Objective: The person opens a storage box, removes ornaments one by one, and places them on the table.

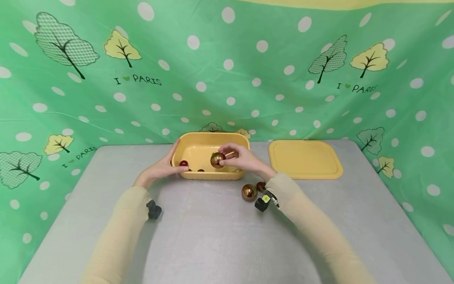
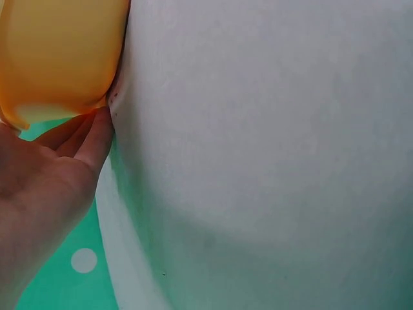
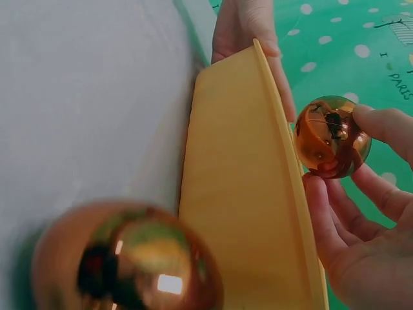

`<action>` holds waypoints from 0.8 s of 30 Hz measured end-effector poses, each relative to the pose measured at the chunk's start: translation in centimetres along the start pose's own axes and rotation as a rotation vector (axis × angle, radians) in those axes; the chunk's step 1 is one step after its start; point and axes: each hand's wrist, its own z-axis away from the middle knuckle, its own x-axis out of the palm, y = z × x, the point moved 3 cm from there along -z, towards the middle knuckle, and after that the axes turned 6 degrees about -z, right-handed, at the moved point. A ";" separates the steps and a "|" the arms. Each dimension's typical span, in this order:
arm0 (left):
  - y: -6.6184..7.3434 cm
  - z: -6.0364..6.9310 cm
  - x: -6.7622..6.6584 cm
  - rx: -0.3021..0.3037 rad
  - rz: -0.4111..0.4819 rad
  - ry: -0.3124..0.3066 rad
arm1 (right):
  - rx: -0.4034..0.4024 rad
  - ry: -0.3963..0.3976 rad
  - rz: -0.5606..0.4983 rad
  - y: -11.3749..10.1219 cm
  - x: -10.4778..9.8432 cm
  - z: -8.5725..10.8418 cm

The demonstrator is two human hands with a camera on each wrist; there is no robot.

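A shiny copper-coloured ball (image 1: 218,160) is pinched between thumb and fingers of my right hand (image 1: 242,158), over the yellow box (image 1: 213,176). In the right wrist view the ball (image 3: 332,137) is beside the box's rim, held by my right hand (image 3: 368,226). My left hand (image 1: 161,167) grips the box's left end, thumb on the front rim; the left wrist view shows the fingers of that hand (image 2: 58,168) against the box's underside (image 2: 61,58). Inside the box, a small dark red ball (image 1: 183,163) lies near the left thumb, with other small pieces partly hidden by the front wall.
A second copper ball (image 1: 249,192) and a small dark red ball (image 1: 260,186) rest on the grey table (image 1: 198,228), by the right wrist. The yellow lid (image 1: 306,159) lies flat to the right of the box. A green patterned cloth (image 1: 227,90) hangs behind.
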 end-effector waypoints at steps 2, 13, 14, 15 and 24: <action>0.0 0.0 0.0 0.001 -0.003 0.000 | -0.011 -0.013 0.015 0.0 -0.4 0.6; -0.2 -0.1 -0.1 -0.054 -0.009 -0.009 | -0.063 -0.034 0.020 0.2 -2.0 4.1; -0.2 -0.1 -0.2 -0.054 -0.008 -0.009 | -0.065 -0.037 0.025 0.1 -2.0 4.4; -0.3 -0.1 -0.2 -0.056 -0.009 -0.010 | -0.064 -0.039 0.033 0.0 -2.0 4.8; -0.2 0.0 -0.2 -0.062 -0.014 -0.017 | -0.031 -0.051 0.055 0.1 -2.2 8.4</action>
